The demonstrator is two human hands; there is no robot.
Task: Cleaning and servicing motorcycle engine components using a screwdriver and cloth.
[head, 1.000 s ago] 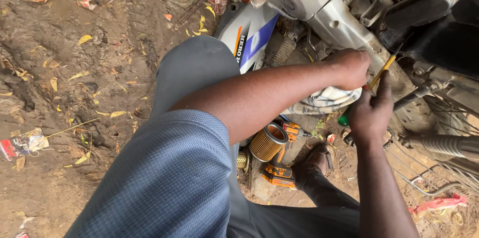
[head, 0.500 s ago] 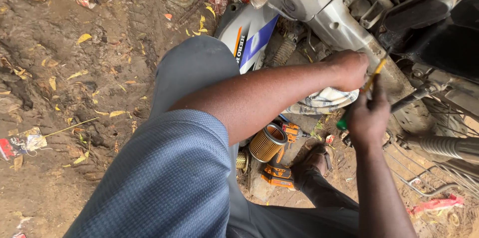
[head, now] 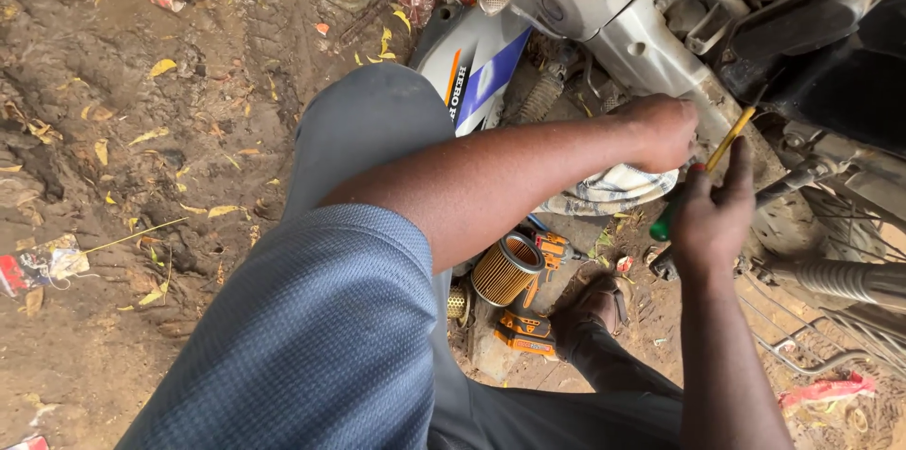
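L hand (head: 661, 132) curled shut against grey engine casing (head: 651, 44) of motorcycle, above crumpled cloth (head: 613, 188); whether gripping a part, can't tell. R hand (head: 713, 219) closed round yellow-and-green screwdriver (head: 703, 181), tip up toward casing by L knuckles. Best kept square to fastener, firm push w/ L hand bracing, slow turn; yellow oil filter (head: 507, 268) on dirt below, near sandalled foot (head: 599, 304).

Short blue fine-checked sleeve (head: 311, 337) on left arm, grey trousers (head: 377, 129), brown sandal (head: 604, 304); forearms bare.
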